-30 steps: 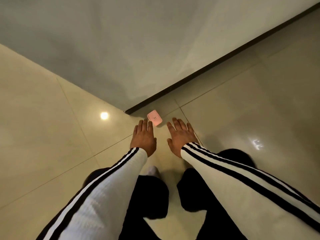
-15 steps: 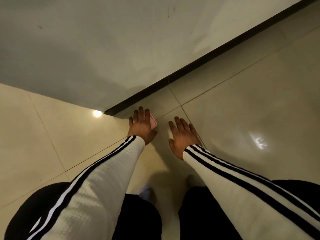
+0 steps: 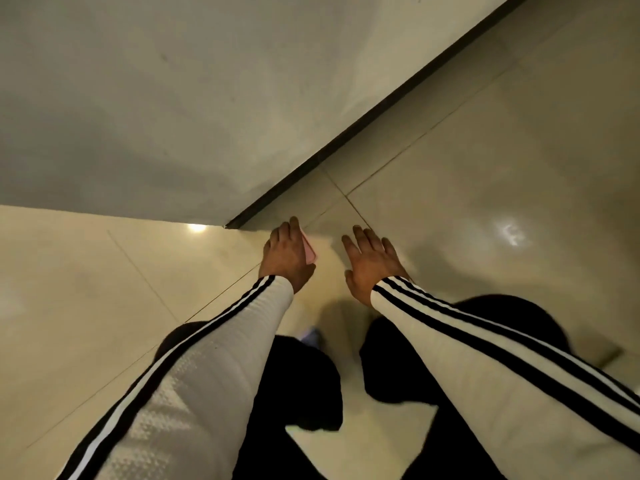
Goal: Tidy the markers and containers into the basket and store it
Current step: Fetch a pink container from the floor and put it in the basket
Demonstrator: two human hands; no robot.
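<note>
While both arms reach forward and down over the floor (image 3: 485, 174), the left hand (image 3: 285, 256) is curled around a small pink object (image 3: 309, 252), of which only a narrow strip shows along the thumb side of the palm. Its fingers are bent and closed over the object, so the grip appears to be a hold, though the contact points underneath are hidden. What the pink object is cannot be told from this view. It sits low, near the floor, just in front of the corner where the dark skirting (image 3: 346, 147) ends at the wall (image 3: 173, 98).

The right hand (image 3: 372, 263) is spread flat, palm down, fingers extended and slightly apart, with nothing in it. It lies just beside the left hand, apart from the pink object.

Both sleeves are white with black stripes: left sleeve (image 3: 194, 393), right sleeve (image 3: 502, 368). Dark trouser legs (image 3: 304, 382) show below the arms. A bright light reflection (image 3: 196, 227) lies on the tile left of the corner
</note>
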